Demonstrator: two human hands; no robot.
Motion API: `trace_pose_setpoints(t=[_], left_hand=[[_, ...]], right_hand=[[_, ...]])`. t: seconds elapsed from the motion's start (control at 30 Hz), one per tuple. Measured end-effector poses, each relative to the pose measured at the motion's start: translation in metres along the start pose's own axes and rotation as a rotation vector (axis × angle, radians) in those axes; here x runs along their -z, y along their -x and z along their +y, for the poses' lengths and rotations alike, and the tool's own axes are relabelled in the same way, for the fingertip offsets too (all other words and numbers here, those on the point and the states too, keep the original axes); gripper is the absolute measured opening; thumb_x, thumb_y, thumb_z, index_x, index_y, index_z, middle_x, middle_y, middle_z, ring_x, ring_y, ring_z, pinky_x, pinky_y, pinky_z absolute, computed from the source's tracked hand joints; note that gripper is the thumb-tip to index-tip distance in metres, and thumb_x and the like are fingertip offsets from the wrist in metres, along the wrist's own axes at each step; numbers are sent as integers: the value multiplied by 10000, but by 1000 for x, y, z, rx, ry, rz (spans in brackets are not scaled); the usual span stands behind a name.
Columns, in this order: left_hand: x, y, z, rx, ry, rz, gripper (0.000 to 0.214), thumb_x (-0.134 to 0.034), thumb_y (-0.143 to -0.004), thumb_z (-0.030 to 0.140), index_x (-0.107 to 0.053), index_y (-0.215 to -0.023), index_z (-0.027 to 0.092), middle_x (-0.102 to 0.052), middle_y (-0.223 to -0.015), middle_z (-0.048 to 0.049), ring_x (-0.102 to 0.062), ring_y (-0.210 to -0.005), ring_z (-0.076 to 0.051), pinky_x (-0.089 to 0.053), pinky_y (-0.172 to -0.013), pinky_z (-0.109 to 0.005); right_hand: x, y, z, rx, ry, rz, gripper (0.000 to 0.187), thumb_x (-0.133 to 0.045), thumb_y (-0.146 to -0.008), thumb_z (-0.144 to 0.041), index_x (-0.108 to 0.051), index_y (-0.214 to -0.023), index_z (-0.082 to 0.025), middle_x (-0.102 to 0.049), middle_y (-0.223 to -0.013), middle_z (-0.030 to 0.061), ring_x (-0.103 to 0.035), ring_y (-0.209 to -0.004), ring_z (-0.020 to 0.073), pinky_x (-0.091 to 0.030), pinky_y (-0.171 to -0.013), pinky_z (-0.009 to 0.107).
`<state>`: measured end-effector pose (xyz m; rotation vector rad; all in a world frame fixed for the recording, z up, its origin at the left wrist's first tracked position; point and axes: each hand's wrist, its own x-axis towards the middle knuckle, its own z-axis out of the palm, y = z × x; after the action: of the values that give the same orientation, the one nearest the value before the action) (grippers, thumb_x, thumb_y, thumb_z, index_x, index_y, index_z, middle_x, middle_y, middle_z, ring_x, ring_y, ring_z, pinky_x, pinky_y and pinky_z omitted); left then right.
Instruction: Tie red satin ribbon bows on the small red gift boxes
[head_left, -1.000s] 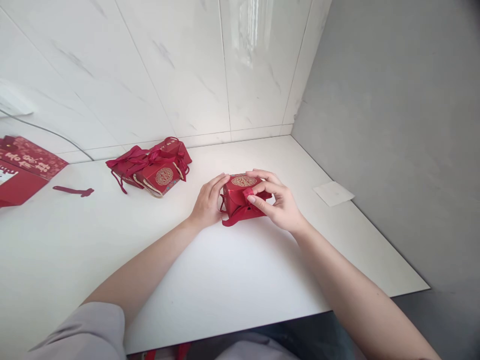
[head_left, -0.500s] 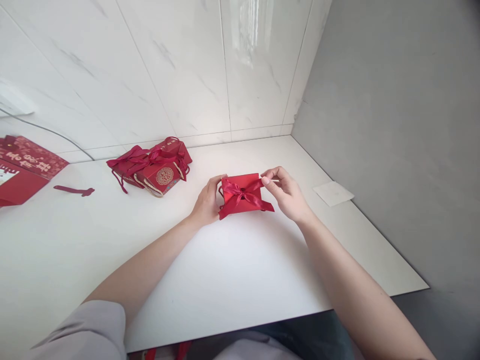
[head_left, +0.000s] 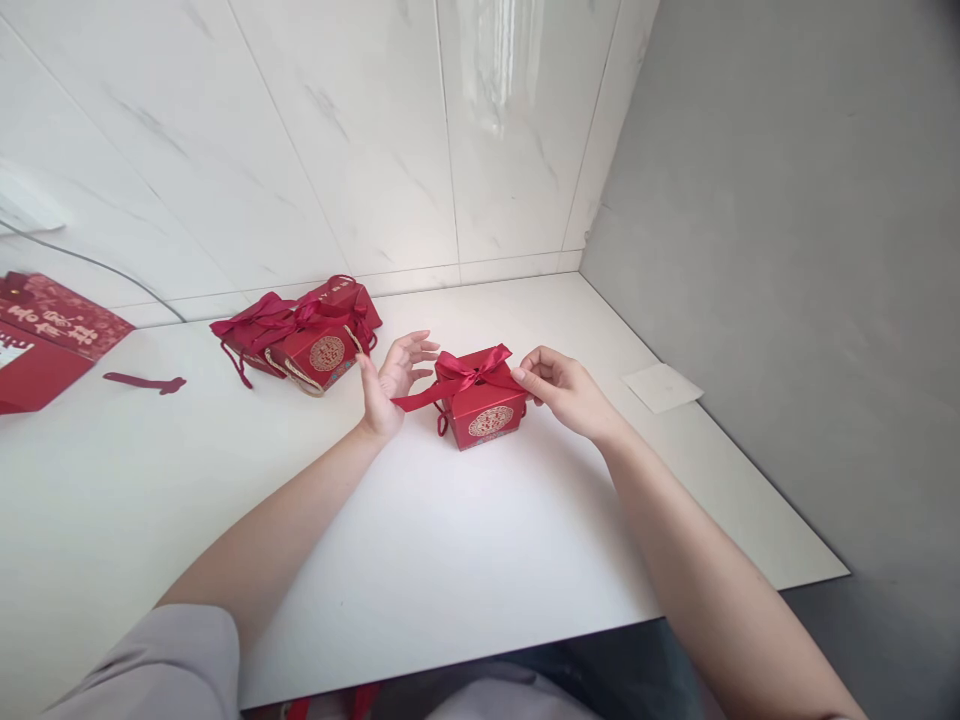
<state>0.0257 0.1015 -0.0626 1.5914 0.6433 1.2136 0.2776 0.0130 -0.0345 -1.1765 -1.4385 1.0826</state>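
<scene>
A small red gift box (head_left: pixel 487 425) with a round gold emblem stands upright on the white table, a dark red ribbon bow (head_left: pixel 472 370) tied across its top. To its left, my left hand (head_left: pixel 394 385) is open, fingers spread and apart from the box. One ribbon tail stretches from the bow to this palm, lying against its heel. At the box's right side, thumb and fingers of my right hand (head_left: pixel 559 390) pinch the other ribbon tail near the box edge. Red cord loops hang at the box's sides.
Several similar red gift boxes (head_left: pixel 307 345) with ribbons and cords are grouped by the tiled wall. Farther left are a dark red strip (head_left: pixel 145 383) and a larger red box (head_left: pixel 56 345). A white card (head_left: pixel 663 387) lies by the grey partition (head_left: pixel 787 250) on the right.
My left hand has let go of the box's side, opened and moved left. The box has tipped so its emblem side now shows. My right hand has come slightly lower at the ribbon.
</scene>
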Motion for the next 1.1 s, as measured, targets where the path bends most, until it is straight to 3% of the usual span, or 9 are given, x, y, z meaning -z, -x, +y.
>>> trace_pose_setpoints(t=[0.1,0.17,0.3,0.4,0.5,0.67,0.87,0.97,1.1], left_hand=[[-1,-7,18,33,-108,-87,474,-478,-891,598,-613,-1174,244,-584,-1284,-77,-555,-1143,-244,-472,-903,-367],[-1,-9,30,91,-178,-197,367,-582,-879,484,-625,-1139,228,-613,-1237,-79,-608,-996,-208,-486,-805,-324],[-2,-10,52,161,-221,-347,274,-611,-871,440,-606,-1004,200,-653,-1114,-79,-602,-732,-136,-468,-635,-272],[-2,-12,70,104,-359,-416,259,-621,-850,440,-593,-885,185,-630,-1183,-109,-624,-875,-186,-499,-682,-294],[0,-15,90,67,-528,-537,251,-602,-857,439,-620,-829,190,-604,-1272,-108,-597,-1092,-253,-521,-839,-353],[6,-17,110,173,-683,-763,208,-651,-840,421,-617,-853,216,-552,-1380,-68,-545,-1253,-257,-481,-1004,-402],[9,-18,111,179,-788,-764,223,-714,-770,423,-621,-798,222,-555,-1383,-52,-531,-1285,-267,-489,-986,-398],[8,-17,109,143,-765,-741,270,-749,-733,414,-619,-885,233,-602,-1330,-73,-571,-1240,-268,-506,-951,-400],[6,-15,109,169,-767,-768,258,-757,-729,412,-613,-852,236,-605,-1327,-59,-549,-1270,-264,-493,-973,-397]], right_hand=[[0,1,0,18,-13,-28,283,-676,-839,-458,-549,-827,-205,-601,-765,-2,-524,-638,121,-413,-592,266],[0,1,0,25,-39,-67,262,-690,-833,-430,-560,-828,-201,-601,-778,3,-532,-655,126,-425,-605,269],[1,2,-2,54,-86,-123,222,-671,-854,-393,-570,-899,-202,-591,-751,-6,-546,-652,128,-443,-634,281],[0,3,-5,56,-60,-130,232,-658,-861,-402,-573,-947,-204,-575,-727,-14,-541,-645,128,-440,-625,277],[-2,4,-7,35,-26,-149,245,-636,-872,-433,-583,-913,-198,-605,-775,10,-543,-664,131,-442,-628,279],[-2,4,-5,-23,-14,-128,303,-668,-845,-459,-578,-998,-214,-597,-750,-6,-535,-671,135,-440,-634,280],[-1,3,-5,-93,-38,-191,329,-682,-823,-486,-613,-946,-190,-656,-861,38,-571,-733,145,-441,-665,284],[0,3,-6,-98,-61,-188,323,-716,-792,-472,-573,-842,-188,-610,-761,13,-536,-681,136,-407,-616,273],[1,4,-7,-98,-54,-201,338,-726,-783,-451,-507,-745,-197,-499,-656,-33,-426,-608,108,-322,-551,249]])
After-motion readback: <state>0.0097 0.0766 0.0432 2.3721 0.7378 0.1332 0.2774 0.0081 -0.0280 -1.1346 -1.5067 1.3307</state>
